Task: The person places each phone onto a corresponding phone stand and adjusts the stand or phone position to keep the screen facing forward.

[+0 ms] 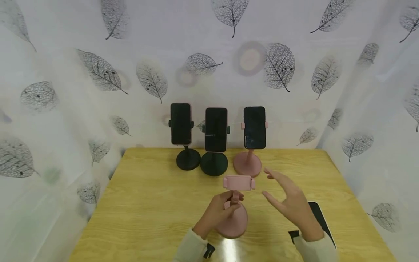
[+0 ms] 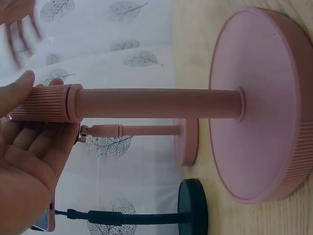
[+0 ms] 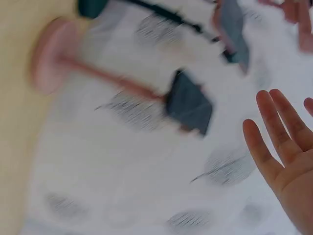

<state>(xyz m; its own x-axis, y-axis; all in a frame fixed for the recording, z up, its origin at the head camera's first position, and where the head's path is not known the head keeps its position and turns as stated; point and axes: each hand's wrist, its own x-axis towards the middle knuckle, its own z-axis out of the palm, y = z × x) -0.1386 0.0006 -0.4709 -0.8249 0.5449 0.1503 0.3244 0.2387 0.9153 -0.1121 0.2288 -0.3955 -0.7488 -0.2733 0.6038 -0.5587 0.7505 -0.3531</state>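
Left grip [image 1: 218, 211] around the nearer pink stand [image 2: 159, 104], right grip [image 1: 290, 204] wide (phone [image 1: 318, 214] partly behind that wrist)

Phone [image 1: 316, 210] on table [image 1: 147, 203], right of nearest stand [image 1: 235, 219]

Pale backdrop [image 1: 212, 89] (dark skeleton-leaf prints [image 1: 280, 67] throughout) around a yellowish wood-grain table [image 1: 154, 203].

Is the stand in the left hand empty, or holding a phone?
Empty: in the head view, its pink holder is bare between both clamps.
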